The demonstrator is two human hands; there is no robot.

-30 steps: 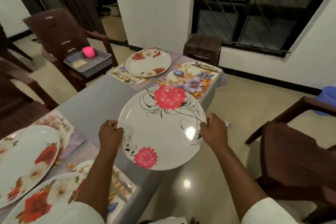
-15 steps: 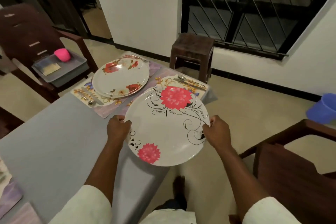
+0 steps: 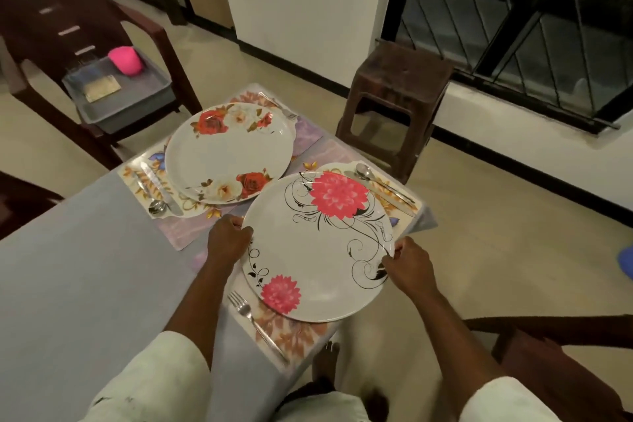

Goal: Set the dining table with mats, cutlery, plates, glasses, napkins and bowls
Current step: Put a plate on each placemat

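Observation:
A large white plate with pink flowers and black scrollwork (image 3: 318, 243) hangs over a floral mat (image 3: 291, 332) at the near right corner of the grey table (image 3: 85, 284). My left hand (image 3: 227, 238) grips its left rim, and my right hand (image 3: 407, 265) grips its right rim. I cannot tell whether the plate touches the mat. A fork (image 3: 253, 322) lies on the mat to the plate's left, and a spoon and knife (image 3: 383, 187) lie to its far right. Beyond it, a rose-patterned plate (image 3: 229, 152) rests on another mat with cutlery (image 3: 156, 188) beside it.
A brown plastic stool (image 3: 394, 103) stands off the table's far end. At the far left, a dark chair holds a grey tray (image 3: 113, 92) with a pink cup (image 3: 125, 60). Another dark chair (image 3: 565, 353) stands close on my right. A window with a grille fills the right wall.
I have stepped along the table toward its far end. The pink-flowered plate has gone forward and down, and now hangs over the corner mat.

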